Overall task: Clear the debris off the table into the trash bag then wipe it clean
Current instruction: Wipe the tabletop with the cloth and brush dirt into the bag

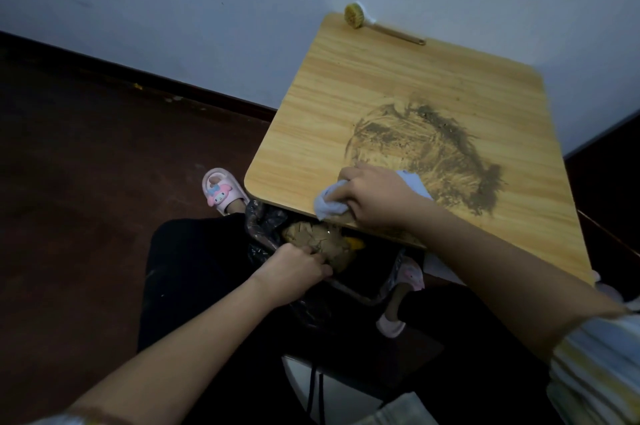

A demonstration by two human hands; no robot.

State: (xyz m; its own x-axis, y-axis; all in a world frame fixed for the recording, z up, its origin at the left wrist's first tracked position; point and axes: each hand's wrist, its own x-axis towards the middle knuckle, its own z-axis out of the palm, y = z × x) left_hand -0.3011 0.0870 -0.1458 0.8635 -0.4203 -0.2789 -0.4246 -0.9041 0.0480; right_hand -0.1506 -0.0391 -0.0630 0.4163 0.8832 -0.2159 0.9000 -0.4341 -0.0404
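- Table (pixel 381 85): light wood-grain top, right half of the frame; a dark smear of dirt (pixel 446 150) spreads across its right-centre.
- Right hand (pixel 377 197): fingers curled round a pale crumpled cloth (pixel 330 202), pressed on the table's near edge at centre frame, just left of the smear.
- Left hand (pixel 294 272): lower centre, gripping the rim of the trash bag (pixel 266 227), a dark crinkled plastic bag held open just under the table edge.
- Debris (pixel 318 241): brownish crumpled matter inside the bag, with a yellow scrap beside it; possibly paper, the light is too dim to tell.
- Brush (pixel 377 24): round-headed, long handle, lying at the table's far edge, top centre-right.
- Slippers (pixel 221 190): pink, on the dark floor, left of the bag.
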